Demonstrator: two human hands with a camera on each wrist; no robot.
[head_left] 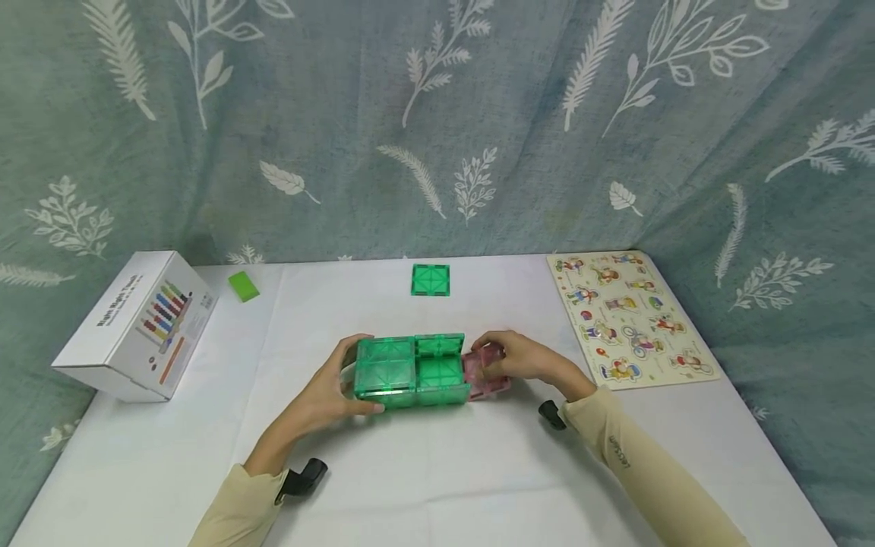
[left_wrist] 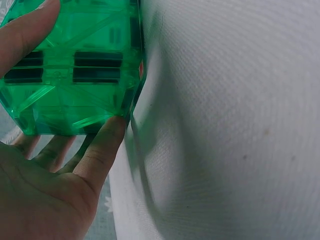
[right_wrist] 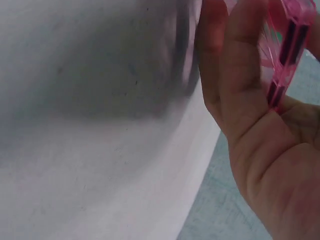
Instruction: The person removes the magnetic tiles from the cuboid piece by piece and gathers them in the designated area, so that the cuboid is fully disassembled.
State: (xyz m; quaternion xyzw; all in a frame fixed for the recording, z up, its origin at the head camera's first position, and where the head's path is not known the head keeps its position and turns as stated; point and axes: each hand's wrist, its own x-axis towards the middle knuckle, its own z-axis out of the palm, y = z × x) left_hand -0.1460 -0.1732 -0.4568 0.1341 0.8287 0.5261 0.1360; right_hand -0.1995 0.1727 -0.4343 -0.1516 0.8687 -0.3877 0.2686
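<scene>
A long block of translucent green magnetic tiles (head_left: 386, 366) lies across the middle of the white table. Its left half has a top face, while the right half is open above with a green tile showing inside. My left hand (head_left: 326, 399) grips the block's left end, thumb along the near side and fingers round the end and far side. In the left wrist view, a fingertip presses the lower edge of the green tiles (left_wrist: 85, 92). At the block's right end, my right hand (head_left: 522, 357) pinches pink magnetic tiles (head_left: 487, 384), whose edge magnets show in the right wrist view.
A loose green square tile (head_left: 431, 280) lies behind the block. At the back left are a lime green piece (head_left: 243, 286) and a white printed box (head_left: 130, 327). A wooden picture puzzle board (head_left: 581, 334) lies at the right. A patterned curtain (head_left: 342, 99) hangs behind the table.
</scene>
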